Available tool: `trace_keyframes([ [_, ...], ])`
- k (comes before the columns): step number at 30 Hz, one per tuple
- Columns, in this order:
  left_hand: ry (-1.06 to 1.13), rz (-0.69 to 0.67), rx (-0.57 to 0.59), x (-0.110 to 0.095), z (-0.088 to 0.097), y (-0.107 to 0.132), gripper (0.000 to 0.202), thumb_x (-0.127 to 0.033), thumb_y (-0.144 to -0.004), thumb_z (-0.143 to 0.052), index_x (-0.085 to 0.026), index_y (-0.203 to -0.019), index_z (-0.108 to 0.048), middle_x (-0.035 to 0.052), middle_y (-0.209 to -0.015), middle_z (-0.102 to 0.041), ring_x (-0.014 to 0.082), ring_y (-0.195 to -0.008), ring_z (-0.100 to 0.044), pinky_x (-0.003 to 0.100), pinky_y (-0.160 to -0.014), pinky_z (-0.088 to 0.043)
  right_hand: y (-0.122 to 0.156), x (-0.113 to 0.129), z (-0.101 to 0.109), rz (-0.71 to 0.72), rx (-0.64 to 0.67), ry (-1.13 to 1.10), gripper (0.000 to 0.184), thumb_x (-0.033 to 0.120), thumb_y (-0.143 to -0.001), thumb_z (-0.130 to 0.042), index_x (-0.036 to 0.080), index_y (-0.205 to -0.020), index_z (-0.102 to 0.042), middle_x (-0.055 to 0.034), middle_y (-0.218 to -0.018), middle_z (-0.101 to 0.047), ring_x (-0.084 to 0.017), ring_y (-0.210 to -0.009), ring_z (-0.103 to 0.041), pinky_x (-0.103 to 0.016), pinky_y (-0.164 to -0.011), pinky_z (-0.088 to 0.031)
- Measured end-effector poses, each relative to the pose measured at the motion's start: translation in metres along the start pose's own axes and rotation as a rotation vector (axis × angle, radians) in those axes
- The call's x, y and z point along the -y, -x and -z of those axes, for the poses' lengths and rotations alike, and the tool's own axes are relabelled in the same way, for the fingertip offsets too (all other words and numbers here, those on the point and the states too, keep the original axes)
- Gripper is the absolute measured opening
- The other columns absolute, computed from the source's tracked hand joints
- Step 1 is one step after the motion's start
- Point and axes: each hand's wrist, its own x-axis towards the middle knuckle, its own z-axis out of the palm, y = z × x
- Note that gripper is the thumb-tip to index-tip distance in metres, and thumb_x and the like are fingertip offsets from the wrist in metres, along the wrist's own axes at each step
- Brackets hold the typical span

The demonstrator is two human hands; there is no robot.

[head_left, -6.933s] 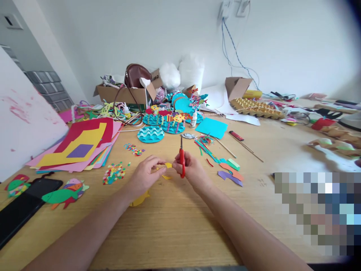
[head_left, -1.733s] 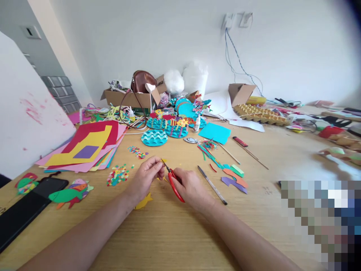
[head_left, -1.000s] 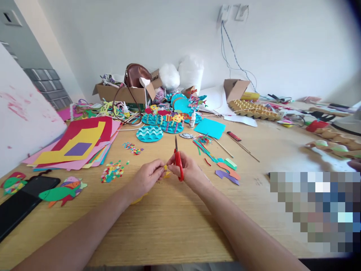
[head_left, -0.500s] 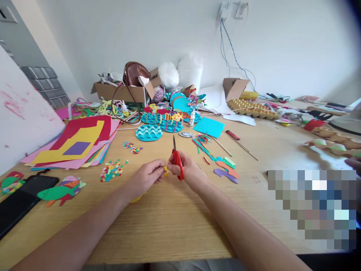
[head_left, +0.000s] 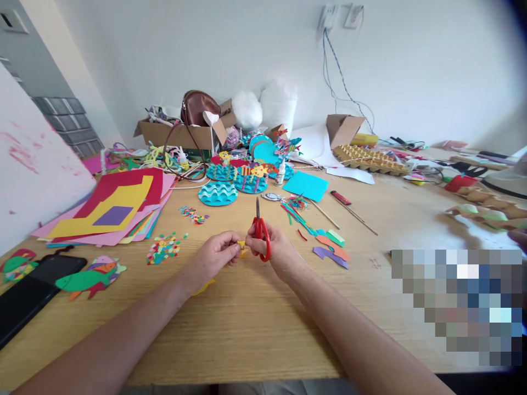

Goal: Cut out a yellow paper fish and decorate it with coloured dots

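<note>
My left hand (head_left: 214, 255) pinches a small yellow paper piece (head_left: 241, 245) just above the wooden table (head_left: 255, 323). My right hand (head_left: 276, 251) is closed round the red-handled scissors (head_left: 261, 236), whose blades point away from me and sit together. My right fingertips also touch the yellow piece, so both hands meet over it. A larger yellow paper cutout (head_left: 204, 286) lies on the table under my left wrist. A pile of small coloured paper bits (head_left: 164, 249) lies to the left of my left hand.
A stack of coloured paper sheets (head_left: 111, 211) lies at the left, with paper fish (head_left: 88, 277) and a black phone (head_left: 28, 293) nearer me. Blue wave discs (head_left: 218, 193), a glue bottle (head_left: 281, 173), paper scraps (head_left: 331, 248), a cardboard box (head_left: 181, 134) and egg trays (head_left: 370, 159) crowd the back.
Earlier the scissors pointed left with the blades at the yellow piece; now they stand upright in my right hand, blades together. Both hands stay joined over the yellow piece.
</note>
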Motion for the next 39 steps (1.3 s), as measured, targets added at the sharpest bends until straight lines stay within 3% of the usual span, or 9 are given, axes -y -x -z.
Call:
trace_keyframes([
  [4,-0.014,0.016,0.019,0.0006,0.0029,0.0004,0.014,-0.029,-0.077,-0.049,-0.017,-0.070,-0.049,-0.0031,-0.059,-0.049,0.0108,-0.056,-0.047,0.024,-0.056,-0.038,-0.0007,0.0011,0.0013,0.021,-0.027,0.051,0.023,0.029,-0.063,-0.064,0.018,-0.074,-0.047,0.0065,-0.062,-0.048,-0.006,-0.048,-0.041,-0.019,-0.043,-0.029],
  [12,-0.085,0.023,0.040,-0.0058,0.0009,0.0021,0.010,-0.027,-0.073,-0.047,-0.018,-0.069,-0.047,-0.0036,-0.057,-0.048,0.0115,-0.055,-0.046,0.024,-0.054,-0.037,0.0023,0.0061,-0.0009,-0.003,0.057,0.139,0.020,0.022,-0.061,-0.062,0.018,-0.072,-0.046,0.0056,-0.066,-0.049,-0.006,-0.051,-0.040,-0.019,-0.044,-0.029],
  [22,0.016,0.000,-0.050,-0.0013,0.0007,0.0004,0.014,-0.030,-0.075,-0.050,-0.017,-0.069,-0.050,-0.0033,-0.057,-0.050,0.0109,-0.054,-0.047,0.023,-0.053,-0.039,0.0025,0.0071,-0.0037,0.005,0.017,0.114,0.021,0.022,-0.060,-0.062,0.018,-0.072,-0.045,0.0056,-0.066,-0.047,-0.006,-0.051,-0.041,-0.020,-0.044,-0.029],
  [39,0.000,-0.025,-0.062,-0.0028,-0.0023,0.0022,0.012,-0.029,-0.077,-0.049,-0.017,-0.074,-0.051,-0.0033,-0.060,-0.050,0.0103,-0.056,-0.047,0.022,-0.053,-0.039,0.0040,0.0050,-0.0068,0.011,-0.033,0.073,0.022,0.024,-0.061,-0.062,0.019,-0.072,-0.044,0.0051,-0.067,-0.048,-0.006,-0.052,-0.040,-0.020,-0.044,-0.029],
])
